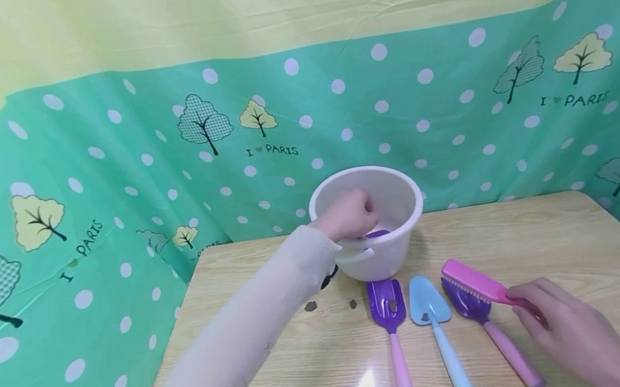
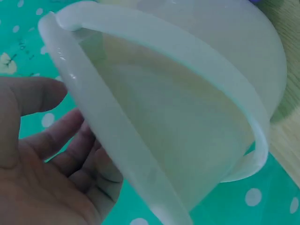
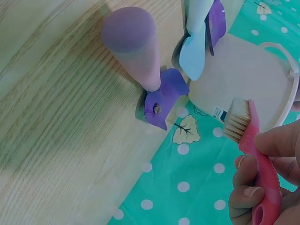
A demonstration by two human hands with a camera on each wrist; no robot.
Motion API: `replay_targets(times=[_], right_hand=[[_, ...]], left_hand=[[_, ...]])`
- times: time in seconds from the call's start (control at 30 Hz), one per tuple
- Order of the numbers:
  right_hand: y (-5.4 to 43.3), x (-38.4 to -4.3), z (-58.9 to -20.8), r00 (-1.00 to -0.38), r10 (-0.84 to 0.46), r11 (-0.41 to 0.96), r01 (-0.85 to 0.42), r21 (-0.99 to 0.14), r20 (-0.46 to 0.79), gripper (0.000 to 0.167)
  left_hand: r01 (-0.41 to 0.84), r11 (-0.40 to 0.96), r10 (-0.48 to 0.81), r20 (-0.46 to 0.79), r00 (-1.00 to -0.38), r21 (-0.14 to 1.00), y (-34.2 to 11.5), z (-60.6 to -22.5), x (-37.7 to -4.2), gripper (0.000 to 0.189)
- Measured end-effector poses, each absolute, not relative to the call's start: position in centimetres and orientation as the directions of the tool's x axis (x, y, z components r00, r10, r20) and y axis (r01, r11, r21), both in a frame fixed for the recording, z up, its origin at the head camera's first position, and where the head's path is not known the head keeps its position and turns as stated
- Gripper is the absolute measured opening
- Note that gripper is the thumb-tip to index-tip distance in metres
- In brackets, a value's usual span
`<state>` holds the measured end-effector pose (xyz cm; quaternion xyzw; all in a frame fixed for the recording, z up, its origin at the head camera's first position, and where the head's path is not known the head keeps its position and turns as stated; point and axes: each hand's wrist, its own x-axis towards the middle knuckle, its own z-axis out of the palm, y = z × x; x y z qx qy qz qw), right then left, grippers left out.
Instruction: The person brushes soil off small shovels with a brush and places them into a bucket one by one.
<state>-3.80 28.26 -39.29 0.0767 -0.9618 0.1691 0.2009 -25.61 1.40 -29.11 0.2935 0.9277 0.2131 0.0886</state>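
My left hand (image 1: 350, 214) reaches into the mouth of a white bucket (image 1: 379, 262). In the left wrist view its palm shows bare, the thumb stands apart from loosely bent fingers, and some fingertips are hidden behind the bucket's rim. A bit of something purple (image 1: 377, 233) shows inside the bucket. My right hand (image 1: 570, 326) grips a pink brush (image 1: 474, 280) by the handle, bristles facing down. That brush hovers over a purple trowel (image 1: 469, 303) with a pink handle. A dark crumb lies on this trowel's blade in the right wrist view.
A light blue trowel (image 1: 448, 347) and a purple scoop (image 1: 386, 307) with a pink handle lie side by side in front of the bucket, dark bits on both. More dark crumbs (image 1: 310, 306) sit on the wooden table (image 1: 292, 376). A green dotted curtain (image 1: 265, 205) hangs behind.
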Motion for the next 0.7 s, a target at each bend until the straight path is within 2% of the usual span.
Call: replay_targets(times=[0.33, 0.7], right_hand=[[28.4, -3.7, -39.2, -0.896, -0.075, 0.935, -0.217, -0.282, 0.438, 0.032], [28.4, -3.6, -39.0, -0.909, -0.072, 0.939, -0.200, -0.278, 0.409, 0.029]], left_hand=[[0.623, 0.630, 0.559, 0.286, -0.778, 0.464, -0.5, -29.3, -22.9, 0.009], [0.657, 0.576, 0.554, 0.359, -0.751, 0.485, -2.9, -30.9, -19.2, 0.006]])
